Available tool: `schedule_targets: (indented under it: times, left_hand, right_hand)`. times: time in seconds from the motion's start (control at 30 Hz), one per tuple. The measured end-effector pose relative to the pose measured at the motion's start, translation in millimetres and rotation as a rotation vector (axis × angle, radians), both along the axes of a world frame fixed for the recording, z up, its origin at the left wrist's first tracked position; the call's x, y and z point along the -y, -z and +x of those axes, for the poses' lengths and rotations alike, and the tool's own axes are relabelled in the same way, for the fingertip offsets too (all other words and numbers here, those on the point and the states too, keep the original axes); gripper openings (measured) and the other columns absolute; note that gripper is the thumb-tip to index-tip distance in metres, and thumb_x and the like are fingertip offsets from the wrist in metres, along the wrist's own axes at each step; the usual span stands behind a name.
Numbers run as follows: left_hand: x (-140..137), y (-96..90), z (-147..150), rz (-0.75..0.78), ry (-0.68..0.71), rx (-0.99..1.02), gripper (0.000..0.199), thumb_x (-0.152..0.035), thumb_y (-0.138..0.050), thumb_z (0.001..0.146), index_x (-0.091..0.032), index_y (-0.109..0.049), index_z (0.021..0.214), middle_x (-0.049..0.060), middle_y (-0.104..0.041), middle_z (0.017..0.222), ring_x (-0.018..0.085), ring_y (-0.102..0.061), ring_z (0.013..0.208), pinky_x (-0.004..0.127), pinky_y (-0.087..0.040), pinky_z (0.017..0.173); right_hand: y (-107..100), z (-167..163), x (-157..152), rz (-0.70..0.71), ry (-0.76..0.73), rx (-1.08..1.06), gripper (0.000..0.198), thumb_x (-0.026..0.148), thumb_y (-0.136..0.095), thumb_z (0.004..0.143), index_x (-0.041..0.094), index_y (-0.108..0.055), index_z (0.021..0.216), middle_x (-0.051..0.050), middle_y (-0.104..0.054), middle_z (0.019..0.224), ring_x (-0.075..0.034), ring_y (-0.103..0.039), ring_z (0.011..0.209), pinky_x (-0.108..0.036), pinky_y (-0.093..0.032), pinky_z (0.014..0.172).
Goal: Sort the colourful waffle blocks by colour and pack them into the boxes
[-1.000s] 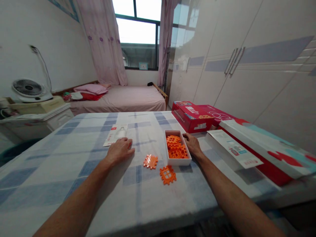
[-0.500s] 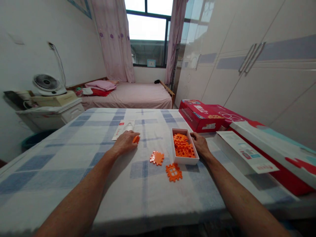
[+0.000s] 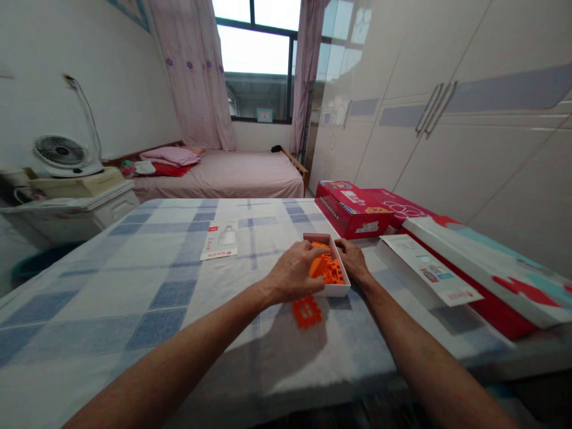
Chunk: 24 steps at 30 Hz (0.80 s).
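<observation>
A small white box (image 3: 338,291) without a lid stands on the table, with orange toothed plastic pieces (image 3: 334,273) heaped inside. Over its left wall reaches my left hand (image 3: 295,271), thumb and fingers closed on an orange plastic piece (image 3: 317,266) just above the heap. My right hand (image 3: 354,260) is at the box's right side, its curled fingers gripping the wall near the far corner. One orange toothed square with a window-like lattice (image 3: 307,312) lies on the cloth below my left hand. My left hand covers part of the box and the cloth beneath it.
A checked cloth (image 3: 174,292) covers the table. A white card with a bulb picture (image 3: 220,240) lies at the left. Red boxes (image 3: 353,210), a folded white carton flap (image 3: 431,269) and a long white-and-red package (image 3: 496,268) line the right side. Beyond stands a bed (image 3: 232,173).
My left hand has moved right from beside the card to over the box, carrying an orange piece. The plain orange piece on the cloth no longer shows. My right hand stays at the box.
</observation>
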<state>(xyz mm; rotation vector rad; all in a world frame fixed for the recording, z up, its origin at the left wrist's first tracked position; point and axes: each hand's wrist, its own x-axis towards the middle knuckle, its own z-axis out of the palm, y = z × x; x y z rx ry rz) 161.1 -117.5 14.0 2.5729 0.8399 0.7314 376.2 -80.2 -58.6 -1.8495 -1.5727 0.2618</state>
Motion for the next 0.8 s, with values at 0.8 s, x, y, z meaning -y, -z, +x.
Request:
schedule_targets:
  times: [0.8]
  left_hand:
    - [32.0,12.0,-24.2,0.106,-0.107,-0.368,0.019,-0.033,-0.057,0.081,-0.019,-0.066,0.091,0.007,-0.064,0.092,0.022,-0.058,0.088,0.034,-0.05,0.073]
  right_hand:
    - [1.1,-0.8,-0.4,0.003,0.004,-0.009,0.027,0.026,-0.047,0.083,0.019,-0.07,0.096,-0.005,-0.072,0.095,-0.017,-0.064,0.083,-0.024,-0.043,0.068]
